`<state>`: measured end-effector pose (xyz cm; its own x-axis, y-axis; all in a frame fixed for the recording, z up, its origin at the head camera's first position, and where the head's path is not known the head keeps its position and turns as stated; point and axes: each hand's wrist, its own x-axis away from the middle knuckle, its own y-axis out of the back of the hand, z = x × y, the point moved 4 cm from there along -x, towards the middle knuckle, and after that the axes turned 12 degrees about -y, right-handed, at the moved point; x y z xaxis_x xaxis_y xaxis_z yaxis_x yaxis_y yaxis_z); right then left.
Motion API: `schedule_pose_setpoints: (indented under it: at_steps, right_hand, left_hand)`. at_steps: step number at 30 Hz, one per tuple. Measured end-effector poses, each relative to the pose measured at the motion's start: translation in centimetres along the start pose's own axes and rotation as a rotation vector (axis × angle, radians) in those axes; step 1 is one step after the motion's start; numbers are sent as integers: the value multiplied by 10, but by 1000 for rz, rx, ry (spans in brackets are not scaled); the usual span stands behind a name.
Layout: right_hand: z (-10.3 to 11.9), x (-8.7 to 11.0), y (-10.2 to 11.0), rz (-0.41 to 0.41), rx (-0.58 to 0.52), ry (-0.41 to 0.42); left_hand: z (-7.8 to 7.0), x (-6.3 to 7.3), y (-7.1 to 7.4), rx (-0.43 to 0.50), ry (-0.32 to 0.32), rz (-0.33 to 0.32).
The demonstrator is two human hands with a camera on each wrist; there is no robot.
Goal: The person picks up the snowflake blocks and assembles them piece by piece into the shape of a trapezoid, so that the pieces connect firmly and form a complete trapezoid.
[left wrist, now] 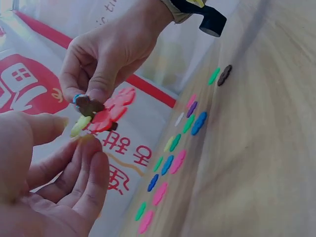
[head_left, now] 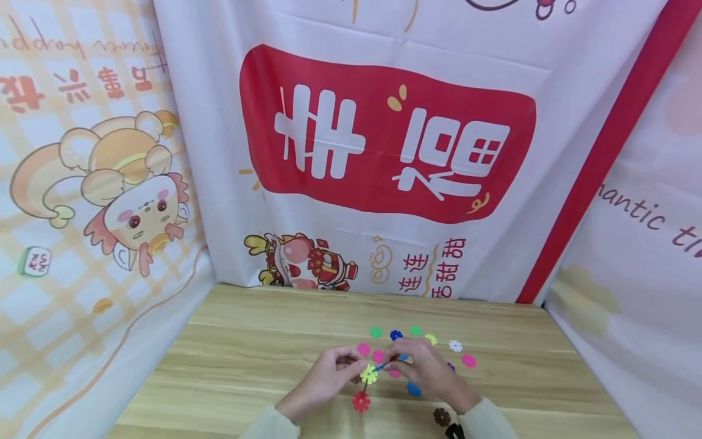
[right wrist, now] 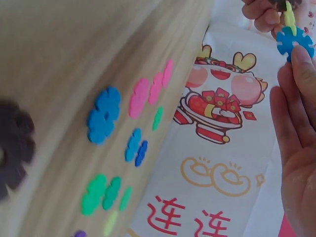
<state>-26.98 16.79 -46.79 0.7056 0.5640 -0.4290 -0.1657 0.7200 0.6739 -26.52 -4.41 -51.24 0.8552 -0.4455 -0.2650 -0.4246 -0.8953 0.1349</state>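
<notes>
Near the table's front, my left hand (head_left: 328, 375) pinches a yellow snowflake disc (head_left: 369, 374) at its edge. A blue snowflake disc (right wrist: 295, 42) is between the thumb and fingers of my right hand (head_left: 425, 367). In the right wrist view the blue and yellow discs meet edge to edge, slotted at an angle. A brown disc (left wrist: 89, 105) and red discs (left wrist: 109, 112) belong to the same cluster; a red disc (head_left: 361, 402) hangs lowest in the head view. Fingers partly cover the joints.
Loose discs lie flat on the wooden table (head_left: 247, 353), mostly beyond and right of my hands: pink (head_left: 468, 360), white (head_left: 455, 346), green (head_left: 375, 331) and blue (head_left: 414, 388) among them. A brown disc (head_left: 442, 416) is by my right sleeve. Printed cloth (head_left: 219, 152) hangs around the table.
</notes>
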Motion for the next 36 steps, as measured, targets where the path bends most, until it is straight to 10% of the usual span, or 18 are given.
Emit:
schedule_pose_setpoints:
  at_steps: [15, 28, 36]
  right_hand:
    - [5, -10, 5, 187, 31, 69]
    - [-26, 6, 23, 335, 207, -344]
    - [-54, 32, 17, 354, 263, -420]
  left_hand:
    - [-3, -11, -11, -33, 16, 207]
    - [11, -3, -2, 4, 56, 148]
    - [13, 2, -1, 34, 79, 121]
